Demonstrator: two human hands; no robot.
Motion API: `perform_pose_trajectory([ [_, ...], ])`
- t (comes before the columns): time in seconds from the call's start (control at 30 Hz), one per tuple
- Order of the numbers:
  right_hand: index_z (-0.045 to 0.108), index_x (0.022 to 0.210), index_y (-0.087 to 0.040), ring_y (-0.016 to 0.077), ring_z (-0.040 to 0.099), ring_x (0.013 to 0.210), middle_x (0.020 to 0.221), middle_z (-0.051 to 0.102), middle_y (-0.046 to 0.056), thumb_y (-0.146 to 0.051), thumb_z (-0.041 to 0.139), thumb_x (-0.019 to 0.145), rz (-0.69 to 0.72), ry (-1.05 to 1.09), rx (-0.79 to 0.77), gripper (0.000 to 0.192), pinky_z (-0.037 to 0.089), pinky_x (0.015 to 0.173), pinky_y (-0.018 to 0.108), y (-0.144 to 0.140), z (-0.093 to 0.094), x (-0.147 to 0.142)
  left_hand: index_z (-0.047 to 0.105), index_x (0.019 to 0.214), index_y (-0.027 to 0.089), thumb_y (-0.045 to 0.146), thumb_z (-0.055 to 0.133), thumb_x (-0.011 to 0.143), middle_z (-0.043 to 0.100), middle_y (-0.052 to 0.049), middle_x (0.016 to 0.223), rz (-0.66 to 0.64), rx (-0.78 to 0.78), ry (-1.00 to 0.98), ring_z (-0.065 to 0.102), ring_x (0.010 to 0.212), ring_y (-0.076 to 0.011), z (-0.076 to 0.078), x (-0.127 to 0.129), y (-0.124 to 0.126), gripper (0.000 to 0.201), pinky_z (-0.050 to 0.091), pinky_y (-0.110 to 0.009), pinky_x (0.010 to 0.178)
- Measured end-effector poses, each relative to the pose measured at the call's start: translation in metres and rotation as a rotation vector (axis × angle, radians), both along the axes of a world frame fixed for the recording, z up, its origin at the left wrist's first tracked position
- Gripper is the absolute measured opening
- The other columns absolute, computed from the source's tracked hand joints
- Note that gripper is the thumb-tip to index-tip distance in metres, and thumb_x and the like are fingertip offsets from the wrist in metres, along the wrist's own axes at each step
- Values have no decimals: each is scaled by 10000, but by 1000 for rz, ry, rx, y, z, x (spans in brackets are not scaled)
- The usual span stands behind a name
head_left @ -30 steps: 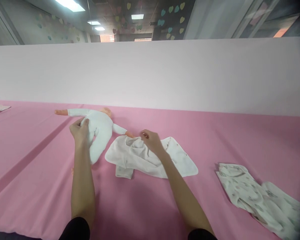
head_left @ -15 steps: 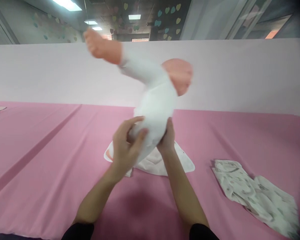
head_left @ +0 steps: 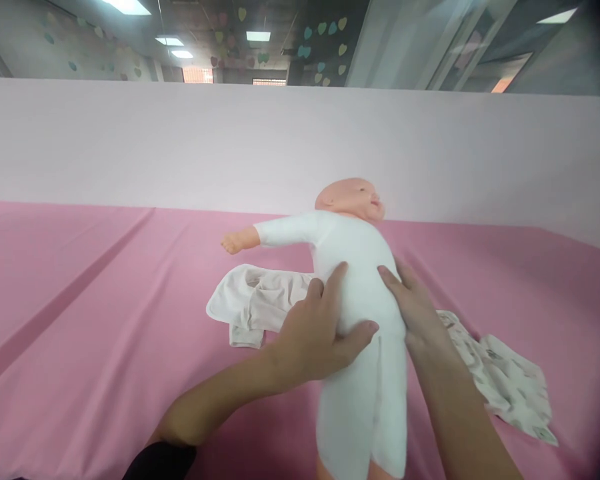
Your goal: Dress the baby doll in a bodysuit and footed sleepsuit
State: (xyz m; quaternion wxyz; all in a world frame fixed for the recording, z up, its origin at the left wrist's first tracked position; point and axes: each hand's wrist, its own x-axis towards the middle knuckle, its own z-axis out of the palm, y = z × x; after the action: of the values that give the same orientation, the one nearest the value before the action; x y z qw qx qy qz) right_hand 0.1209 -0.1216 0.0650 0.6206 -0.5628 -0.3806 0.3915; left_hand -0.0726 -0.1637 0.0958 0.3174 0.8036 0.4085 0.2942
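A baby doll (head_left: 360, 293) with a white cloth body is held between my two hands, its head toward the wall and its legs toward me. My left hand (head_left: 325, 327) presses on the doll's belly and side, thumb and fingers spread over the cloth. Round the other side of its torso, my right hand (head_left: 413, 300) grips with the thumb on the front; its other fingers are partly hidden. One doll arm stretches out to the left. Behind the doll, a white baby garment (head_left: 265, 297) lies on the pink surface, partly covered by the doll.
A folded white patterned cloth (head_left: 515, 383) lies at the right, partly behind my right forearm. The pink padded cover (head_left: 105, 333) has long creases at the left. A low white wall (head_left: 155, 147) runs along the back, with glass above it.
The doll has come down and to the right, from raised and blurred with its limbs tilted to head up, belly showing. Both hands have moved right with it.
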Motion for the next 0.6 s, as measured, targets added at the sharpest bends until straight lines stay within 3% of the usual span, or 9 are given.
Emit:
perform_pose_trajectory([
  [0.17, 496, 1320, -275, 215, 685, 870, 1126, 666, 57, -369, 682, 780, 91, 13, -77, 579, 619, 654, 296, 7, -22, -4, 130, 1484, 198, 545, 358, 899, 544, -124, 1055, 48, 161, 349, 614, 824, -245, -8, 5, -3, 718, 507, -375, 671],
  [0.27, 451, 1360, -267, 217, 689, 871, 1130, 667, 61, -365, 703, 764, 102, -10, -129, 654, 619, 666, 296, 11, -35, -8, 144, 1488, 150, 556, 374, 894, 577, -144, 1008, 92, 177, 532, 624, 773, -249, -14, 6, -4, 755, 501, -361, 631],
  [0.43, 383, 1407, -282, 218, 659, 992, 1232, 617, 53, -391, 747, 726, 145, -14, -180, 780, 610, 750, 291, 19, -65, -21, 144, 1490, 58, 578, 439, 865, 635, -205, 982, 55, 112, 743, 626, 870, -293, -23, 1, 3, 865, 499, -377, 713],
  [0.6, 378, 1411, -262, 233, 641, 1034, 1273, 584, 77, -473, 753, 698, 142, -78, -262, 833, 604, 782, 327, 30, -79, -35, 96, 1485, 20, 534, 486, 857, 655, -219, 1035, -10, -6, 766, 594, 1018, -327, -24, -10, 21, 900, 477, -411, 797],
])
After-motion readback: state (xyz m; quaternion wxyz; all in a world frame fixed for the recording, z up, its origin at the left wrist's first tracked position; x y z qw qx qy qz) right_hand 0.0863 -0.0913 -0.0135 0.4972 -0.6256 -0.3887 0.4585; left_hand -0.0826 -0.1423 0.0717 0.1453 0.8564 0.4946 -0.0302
